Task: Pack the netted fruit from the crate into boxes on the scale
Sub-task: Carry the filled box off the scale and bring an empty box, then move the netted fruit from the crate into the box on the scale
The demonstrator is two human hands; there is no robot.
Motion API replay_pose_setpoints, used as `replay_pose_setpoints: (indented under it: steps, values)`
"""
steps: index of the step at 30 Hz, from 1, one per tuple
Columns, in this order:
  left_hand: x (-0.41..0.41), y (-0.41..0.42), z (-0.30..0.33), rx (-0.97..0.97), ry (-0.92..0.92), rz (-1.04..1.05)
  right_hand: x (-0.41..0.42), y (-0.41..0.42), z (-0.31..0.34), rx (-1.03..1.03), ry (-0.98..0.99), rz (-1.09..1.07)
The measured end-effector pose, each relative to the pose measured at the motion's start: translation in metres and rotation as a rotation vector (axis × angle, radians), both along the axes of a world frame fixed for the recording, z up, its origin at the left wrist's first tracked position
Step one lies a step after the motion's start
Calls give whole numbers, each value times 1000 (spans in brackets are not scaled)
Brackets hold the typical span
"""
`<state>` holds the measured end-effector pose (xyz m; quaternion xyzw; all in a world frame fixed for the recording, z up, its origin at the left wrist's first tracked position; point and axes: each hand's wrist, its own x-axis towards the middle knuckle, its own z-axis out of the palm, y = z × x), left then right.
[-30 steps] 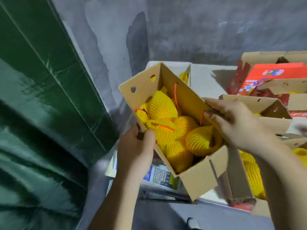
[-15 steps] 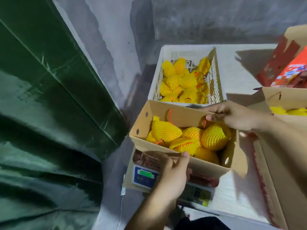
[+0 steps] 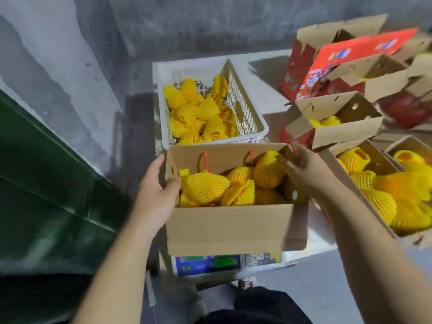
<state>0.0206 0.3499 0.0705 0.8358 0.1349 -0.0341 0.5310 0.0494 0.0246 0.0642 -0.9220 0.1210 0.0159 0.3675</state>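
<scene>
A: Where's the cardboard box rn?

B: Sitting on the scale, top open. Scale's display & keypad peek out just below the box's front wall. Inside: netted fruit, yellow foam-mesh sleeves, orange showing thru in spots, piled well up the box.

A: Hands?

B: Left hand grips the box's left wall — thumb hooked over the rim on the inside, fingers along the outside. Right hand is at the far-right corner, fingers curled at the rim, next to the tallest netted fruit. Looks like it's pinching the cardboard edge or a bit of red cord there, but it's motion-blurred, so can't tell which.

A: And the crate?

B: White plastic crate right behind the box, touching or nearly touching its back wall. Still has plenty of netted fruit, heaped toward the near-left part.

A: Anything else w/ fruit?

B: Yep. To the right, another open cardboard box full of netted fruit (bigger heap than the one on the scale), just beside the right forearm. Behind that, a smaller carton w/ a bit of yellow showing, and red printed cartons stacked at the back right. Green tarp fills the left side, grey wall behind.
</scene>
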Motion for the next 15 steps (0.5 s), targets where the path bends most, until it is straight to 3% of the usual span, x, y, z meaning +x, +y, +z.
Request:
replay_pose_setpoints:
  steps: [2,4,9,13,15]
  values:
    - [0,0,-22,-186,145,-20,-31,6,-12,142,35,-114]
    - [-8,1,-34,-278,131,2,-44,13,-18,221,34,-221]
    - [-24,-3,-34,-364,144,100,-28,22,-6,156,10,-281]
    - [-18,-10,-24,-404,155,216,-31,35,2,-31,-157,-165]
    - [-19,-12,-21,-334,65,222,-49,33,1,-103,-181,20]
